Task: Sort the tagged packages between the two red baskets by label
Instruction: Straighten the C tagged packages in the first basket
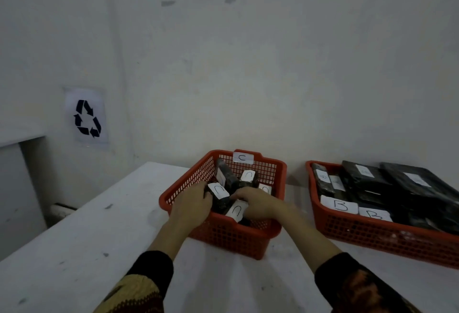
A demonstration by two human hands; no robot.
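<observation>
A white bench (74,238) stands against a pale wall, where a sheet with a black recycling sign (87,118) is stuck at the left. Two red mesh baskets sit on the bench, apart from each other. The left basket (231,235) carries a tag reading "C" (243,157) on its far rim and holds dark wrapped packages with white labels, each marked "C". The right basket (372,235) is packed with flatter dark packages (387,186); two labels at its near side read "B" (339,205), the others are too blurred to read. Both hands reach into the left basket. The left hand (192,204) has its fingers curled round one "C" package (219,194). The right hand (257,203) lies over the packages beside it, fingers bent down on them; whether it grips one I cannot tell.
</observation>
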